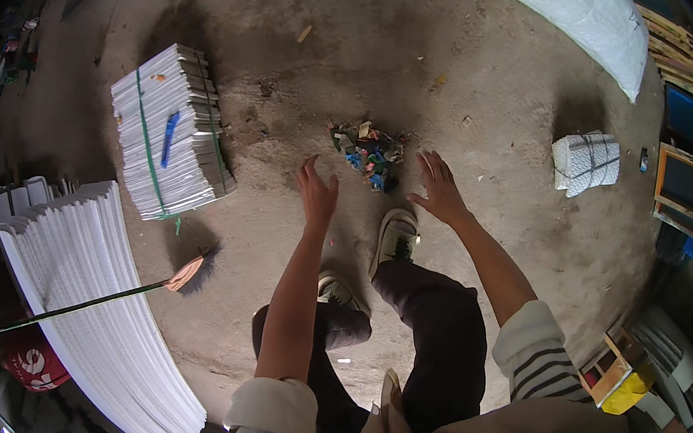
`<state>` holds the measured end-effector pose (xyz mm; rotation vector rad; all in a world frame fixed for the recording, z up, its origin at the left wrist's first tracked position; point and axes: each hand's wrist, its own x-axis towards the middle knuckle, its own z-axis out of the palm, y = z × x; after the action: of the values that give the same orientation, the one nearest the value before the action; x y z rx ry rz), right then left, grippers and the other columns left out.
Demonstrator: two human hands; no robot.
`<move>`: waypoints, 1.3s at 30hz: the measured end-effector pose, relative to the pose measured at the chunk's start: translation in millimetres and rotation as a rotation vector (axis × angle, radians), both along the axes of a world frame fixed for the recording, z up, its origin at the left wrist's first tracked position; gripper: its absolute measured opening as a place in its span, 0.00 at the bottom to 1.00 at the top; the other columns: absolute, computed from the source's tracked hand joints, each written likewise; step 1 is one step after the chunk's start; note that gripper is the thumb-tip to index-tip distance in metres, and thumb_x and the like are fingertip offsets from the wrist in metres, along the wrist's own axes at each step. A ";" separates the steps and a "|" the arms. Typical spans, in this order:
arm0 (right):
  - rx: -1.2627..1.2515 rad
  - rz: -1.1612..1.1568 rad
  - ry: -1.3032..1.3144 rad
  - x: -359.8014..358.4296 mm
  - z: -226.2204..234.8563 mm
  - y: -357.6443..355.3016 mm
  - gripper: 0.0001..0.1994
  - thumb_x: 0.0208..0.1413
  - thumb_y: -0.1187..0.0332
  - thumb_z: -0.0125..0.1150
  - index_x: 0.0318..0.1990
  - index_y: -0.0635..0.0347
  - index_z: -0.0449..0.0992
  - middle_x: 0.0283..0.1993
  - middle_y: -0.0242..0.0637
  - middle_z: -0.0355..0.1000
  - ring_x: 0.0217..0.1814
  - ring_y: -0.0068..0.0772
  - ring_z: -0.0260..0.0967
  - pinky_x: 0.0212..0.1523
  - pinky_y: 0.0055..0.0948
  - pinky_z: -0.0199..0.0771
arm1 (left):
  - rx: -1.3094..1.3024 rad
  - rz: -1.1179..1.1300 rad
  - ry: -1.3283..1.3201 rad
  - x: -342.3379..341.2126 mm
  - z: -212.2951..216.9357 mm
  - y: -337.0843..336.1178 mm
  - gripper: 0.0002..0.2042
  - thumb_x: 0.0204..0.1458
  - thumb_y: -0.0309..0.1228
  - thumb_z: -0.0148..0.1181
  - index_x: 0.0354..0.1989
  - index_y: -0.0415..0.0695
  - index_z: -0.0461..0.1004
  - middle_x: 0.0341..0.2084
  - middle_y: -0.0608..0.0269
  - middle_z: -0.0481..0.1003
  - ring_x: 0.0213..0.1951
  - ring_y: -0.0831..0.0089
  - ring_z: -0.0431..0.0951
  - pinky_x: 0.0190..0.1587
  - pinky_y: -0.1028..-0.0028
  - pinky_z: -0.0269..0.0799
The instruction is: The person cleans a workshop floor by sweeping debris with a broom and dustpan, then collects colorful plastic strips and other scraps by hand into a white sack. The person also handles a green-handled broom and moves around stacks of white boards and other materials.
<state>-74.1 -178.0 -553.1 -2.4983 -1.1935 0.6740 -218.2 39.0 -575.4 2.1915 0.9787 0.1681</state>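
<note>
A small heap of mixed scraps point(371, 155), with bits of blue, green and brown, lies on the bare floor ahead of my feet. My left hand point(318, 192) hovers just left of the heap, its fingers apart and nothing in it. On the other side, my right hand point(438, 188) is held with fingers spread, also holding nothing. Neither hand appears to touch the scraps. Both forearms reach forward over my shoes.
A green-strapped stack of white sheets point(168, 134) stands at left, a blue tool on top. Nearer are tall white corrugated sheets point(98, 307) and a broom point(185, 274). At right sit a tied white bundle point(586, 163), a white sack point(576, 6) and wooden frames point(681, 182).
</note>
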 end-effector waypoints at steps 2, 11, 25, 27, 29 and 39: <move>-0.010 0.073 -0.044 -7.9 -43.8 -1.3 0.46 0.39 0.50 0.61 0.61 0.60 0.42 0.64 0.48 0.38 0.66 0.50 0.33 0.62 0.47 0.40 | 0.038 -0.049 -0.003 0.2 -49.7 -6.9 0.29 0.42 0.28 0.56 0.54 0.43 0.53 0.51 0.50 0.54 0.55 0.52 0.53 0.55 0.57 0.50; 0.214 0.041 -0.207 -47.7 -162.0 3.0 0.55 0.30 0.44 0.64 0.62 0.56 0.36 0.64 0.55 0.32 0.66 0.59 0.28 0.61 0.54 0.34 | 0.286 -0.182 0.094 17.5 -152.1 -5.7 0.35 0.49 0.47 0.48 0.61 0.47 0.39 0.61 0.48 0.37 0.63 0.53 0.35 0.58 0.46 0.33; 0.514 0.012 -0.368 4.3 -188.8 80.8 0.49 0.36 0.45 0.61 0.61 0.58 0.41 0.62 0.59 0.39 0.63 0.64 0.39 0.57 0.56 0.47 | 0.109 -0.359 -0.136 60.5 -156.8 -7.3 0.31 0.53 0.41 0.39 0.61 0.39 0.39 0.61 0.55 0.43 0.63 0.65 0.39 0.62 0.58 0.29; 0.563 0.050 -0.345 12.4 -190.2 92.4 0.47 0.38 0.45 0.60 0.61 0.58 0.42 0.62 0.58 0.40 0.62 0.63 0.41 0.57 0.56 0.47 | -0.002 -0.322 -0.231 58.5 -160.2 -6.2 0.28 0.53 0.37 0.37 0.61 0.39 0.41 0.60 0.54 0.46 0.63 0.64 0.42 0.62 0.60 0.30; 0.591 0.091 -0.327 17.7 -189.8 100.6 0.46 0.38 0.46 0.60 0.61 0.57 0.42 0.62 0.57 0.40 0.62 0.62 0.41 0.57 0.55 0.46 | -0.129 -0.277 -0.341 57.5 -159.2 -5.3 0.26 0.53 0.33 0.36 0.60 0.38 0.42 0.60 0.53 0.48 0.62 0.62 0.46 0.62 0.61 0.32; 0.480 0.204 -0.249 19.4 -193.0 116.2 0.39 0.33 0.57 0.65 0.57 0.48 0.54 0.62 0.40 0.45 0.64 0.48 0.42 0.60 0.48 0.46 | -0.354 -0.032 -0.471 70.1 -155.2 -17.8 0.24 0.53 0.29 0.36 0.59 0.38 0.46 0.53 0.50 0.57 0.53 0.57 0.59 0.54 0.65 0.55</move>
<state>-54.8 -61.9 -746.1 -2.1131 -1.5021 0.0932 -148.1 21.2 -730.6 1.7315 0.6481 0.4388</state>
